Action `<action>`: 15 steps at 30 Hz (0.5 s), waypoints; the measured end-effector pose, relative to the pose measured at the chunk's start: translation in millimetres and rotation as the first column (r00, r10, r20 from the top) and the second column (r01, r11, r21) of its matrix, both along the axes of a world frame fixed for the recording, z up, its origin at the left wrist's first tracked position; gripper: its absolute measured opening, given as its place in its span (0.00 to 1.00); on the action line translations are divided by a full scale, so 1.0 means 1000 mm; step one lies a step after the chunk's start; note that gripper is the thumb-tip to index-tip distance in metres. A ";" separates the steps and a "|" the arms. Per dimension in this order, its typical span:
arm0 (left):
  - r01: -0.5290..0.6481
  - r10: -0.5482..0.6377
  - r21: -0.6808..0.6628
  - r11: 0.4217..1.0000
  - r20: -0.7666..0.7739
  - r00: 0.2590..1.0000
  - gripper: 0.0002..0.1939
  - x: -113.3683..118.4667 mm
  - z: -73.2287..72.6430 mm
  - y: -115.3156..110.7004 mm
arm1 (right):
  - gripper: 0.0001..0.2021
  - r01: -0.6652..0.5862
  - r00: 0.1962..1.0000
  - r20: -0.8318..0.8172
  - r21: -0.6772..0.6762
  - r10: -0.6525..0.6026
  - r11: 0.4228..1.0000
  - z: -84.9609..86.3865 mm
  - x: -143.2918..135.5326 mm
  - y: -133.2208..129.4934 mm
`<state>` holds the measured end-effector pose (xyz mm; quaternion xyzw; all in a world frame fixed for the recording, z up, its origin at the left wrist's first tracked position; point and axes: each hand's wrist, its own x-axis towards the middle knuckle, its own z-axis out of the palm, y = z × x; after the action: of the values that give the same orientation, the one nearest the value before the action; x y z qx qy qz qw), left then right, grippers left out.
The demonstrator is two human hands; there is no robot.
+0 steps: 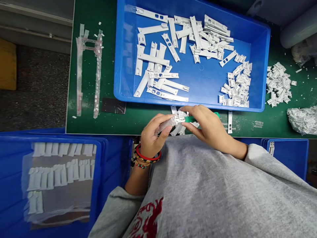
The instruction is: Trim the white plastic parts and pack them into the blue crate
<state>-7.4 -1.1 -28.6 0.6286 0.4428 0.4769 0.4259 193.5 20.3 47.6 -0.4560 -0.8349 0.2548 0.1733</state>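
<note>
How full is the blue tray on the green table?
The tray is partly filled: white strips and small white pieces inside, bare floor between.

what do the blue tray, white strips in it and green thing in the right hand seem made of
Blue tray: probably smooth plastic, walls softly shiny.
White strips: likely moulded matt plastic, given repeated slots.
Green thing: perhaps smooth plastic, evenly coloured; the right hand hides much.
</note>
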 end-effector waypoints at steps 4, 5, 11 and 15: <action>-0.017 0.017 0.006 1.000 -0.016 1.000 0.16 -0.002 0.005 -0.001 | 0.15 0.104 0.994 0.036 0.026 -0.104 0.994 -0.006 -0.005 0.002; -0.006 0.006 0.025 1.000 -0.010 1.000 0.16 -0.003 0.006 -0.001 | 0.15 0.136 0.990 0.029 0.039 -0.138 0.990 -0.006 -0.005 0.004; 0.007 -0.006 0.076 0.997 -0.009 1.000 0.13 -0.001 0.013 -0.002 | 0.16 0.111 0.984 -0.141 0.027 -0.106 0.994 0.001 0.000 0.007; 0.011 -0.007 0.100 0.995 -0.038 0.999 0.13 -0.001 0.015 0.000 | 0.15 -0.035 0.986 -0.164 -0.022 0.031 0.999 0.007 -0.001 0.000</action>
<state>-8.5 -0.7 -13.5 0.6600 0.4236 0.4846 0.3875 192.3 20.5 54.5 -0.4215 -0.8221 0.3046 0.2315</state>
